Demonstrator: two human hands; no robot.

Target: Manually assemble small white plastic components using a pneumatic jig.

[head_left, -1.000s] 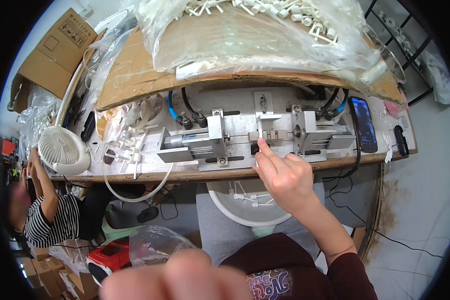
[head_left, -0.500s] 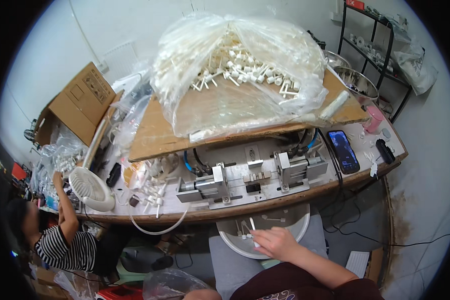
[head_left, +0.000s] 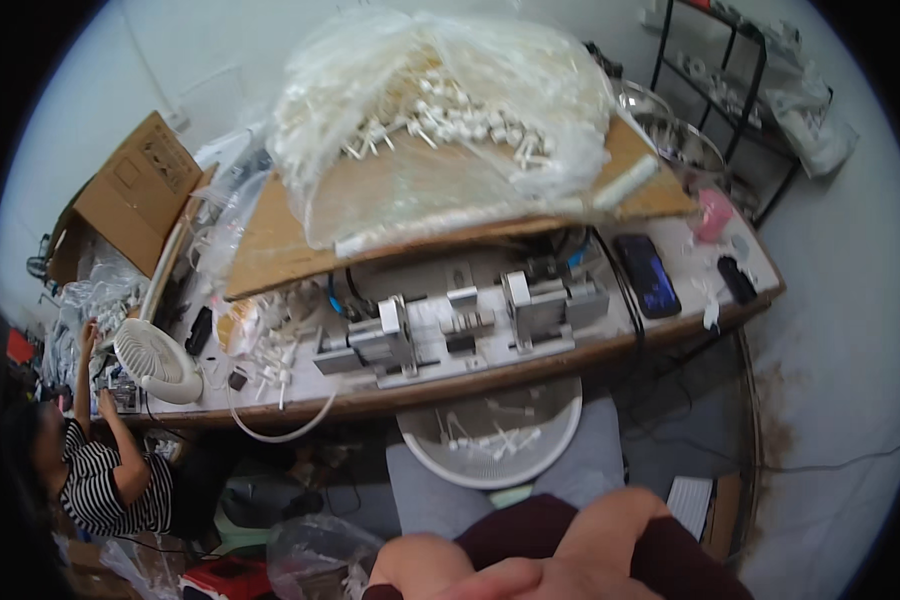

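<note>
At the lower edge, close to my body, my right hand lies low with its arm folded back. Its fingers are blurred and cut off by the frame, so anything in them is hidden. My left forearm comes in beside it; the left hand itself is hidden or below the edge. Resting at my lap is a pale basin with several white plastic pieces, thin stems with thicker heads. Just beyond it, on the table, stands a metal clamping fixture with a block on each side.
A large clear bag of white stemmed caps lies on a cardboard sheet above the fixture. A phone lies to the right, a white fan stands left. A person in a striped shirt works at far left.
My right hand has drawn back from over the basin, where it held a white stemmed piece, to my body. More of my left forearm shows. The view has shifted, and the co-worker's arms have moved.
</note>
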